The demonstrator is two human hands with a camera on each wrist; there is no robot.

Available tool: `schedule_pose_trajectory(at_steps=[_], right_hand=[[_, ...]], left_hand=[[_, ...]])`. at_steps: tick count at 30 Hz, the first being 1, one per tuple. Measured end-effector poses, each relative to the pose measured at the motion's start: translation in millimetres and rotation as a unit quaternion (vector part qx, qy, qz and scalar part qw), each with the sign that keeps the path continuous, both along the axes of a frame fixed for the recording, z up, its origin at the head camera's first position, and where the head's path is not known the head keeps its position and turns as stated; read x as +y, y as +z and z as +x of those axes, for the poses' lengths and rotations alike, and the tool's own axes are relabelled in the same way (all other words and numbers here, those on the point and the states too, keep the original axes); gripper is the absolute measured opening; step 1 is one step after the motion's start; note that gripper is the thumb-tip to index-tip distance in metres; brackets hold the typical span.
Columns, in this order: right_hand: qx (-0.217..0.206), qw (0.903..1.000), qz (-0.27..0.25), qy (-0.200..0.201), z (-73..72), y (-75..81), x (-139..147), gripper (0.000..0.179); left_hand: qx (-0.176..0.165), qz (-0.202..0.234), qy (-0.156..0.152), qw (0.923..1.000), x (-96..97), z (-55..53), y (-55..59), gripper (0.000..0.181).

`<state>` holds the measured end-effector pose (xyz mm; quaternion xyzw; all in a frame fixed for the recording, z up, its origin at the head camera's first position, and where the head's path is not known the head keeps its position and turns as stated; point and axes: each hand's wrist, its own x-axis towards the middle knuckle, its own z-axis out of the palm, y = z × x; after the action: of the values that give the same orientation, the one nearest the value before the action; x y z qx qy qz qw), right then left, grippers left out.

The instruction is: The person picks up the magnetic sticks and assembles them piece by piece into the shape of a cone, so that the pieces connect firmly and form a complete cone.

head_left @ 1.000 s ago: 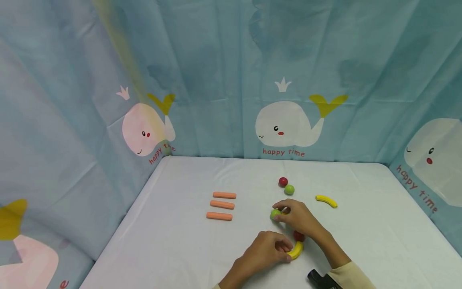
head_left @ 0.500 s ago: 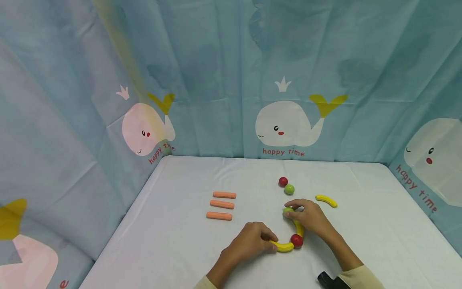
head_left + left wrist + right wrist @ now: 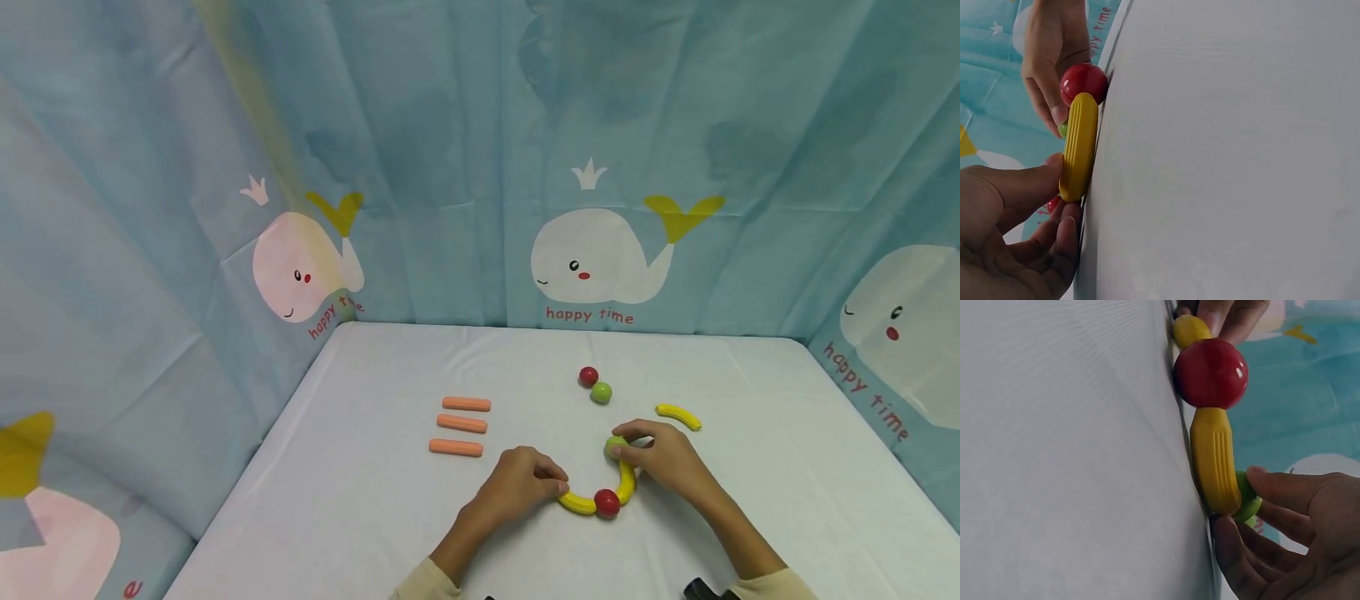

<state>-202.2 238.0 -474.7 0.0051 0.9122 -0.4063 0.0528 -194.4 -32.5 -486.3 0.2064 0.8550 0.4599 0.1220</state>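
Note:
A joined string of toy pieces lies curved on the white table: a yellow curved rod (image 3: 577, 503), a red ball (image 3: 607, 503), a second yellow curved rod (image 3: 627, 484) and a green ball (image 3: 615, 447). My left hand (image 3: 517, 481) pinches the free end of the first rod between thumb and fingers. At the other end, my right hand (image 3: 666, 458) pinches the green ball. In the right wrist view, that green ball (image 3: 1247, 497) is partly hidden behind the rod (image 3: 1215, 462). In the left wrist view, the left rod (image 3: 1079, 150) touches the red ball (image 3: 1084, 84).
Several loose pieces lie farther back on the table (image 3: 360, 500). An orange rod (image 3: 456, 447) and two similar ones form a row at left. A red ball (image 3: 588, 377) touches a green ball (image 3: 602, 392). A yellow rod (image 3: 678, 417) lies at right. Printed curtains (image 3: 450, 250) surround the table.
The string has swung round into a wider U shape. My left hand moved left and away from me with its rod end; my right hand moved right with the green ball.

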Motion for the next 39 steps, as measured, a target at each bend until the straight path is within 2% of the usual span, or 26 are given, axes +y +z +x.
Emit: schedule_pose_trajectory(at_steps=[8,14,20,29,32,39], right_hand=[[-0.010,0.9995,-0.029,0.002,7.3,-2.4,8.3,0.038],[-0.024,0.9982,-0.050,0.020,15.9,-1.9,15.5,0.041],[-0.040,0.9971,-0.062,0.016,24.2,-0.3,18.5,0.044],[-0.048,0.9951,-0.081,0.031,35.4,-2.2,16.8,0.044],[-0.050,0.9955,-0.076,0.025,37.9,-2.1,14.3,0.043],[-0.051,0.9957,-0.073,0.027,41.8,-2.6,9.7,0.041]], left_hand=[[-0.001,0.022,0.024,0.9995,0.1,-9.0,-1.1,0.012],[-0.001,0.040,0.046,0.9981,-1.4,-21.9,-5.2,0.013],[0.010,0.036,0.062,0.9974,2.5,-33.7,-3.6,0.013],[0.031,0.037,0.069,0.9964,6.1,-45.1,-8.1,0.013],[0.035,0.043,0.070,0.9960,6.0,-48.4,-9.9,0.013],[0.028,0.047,0.078,0.9954,7.8,-54.8,-11.5,0.014]])
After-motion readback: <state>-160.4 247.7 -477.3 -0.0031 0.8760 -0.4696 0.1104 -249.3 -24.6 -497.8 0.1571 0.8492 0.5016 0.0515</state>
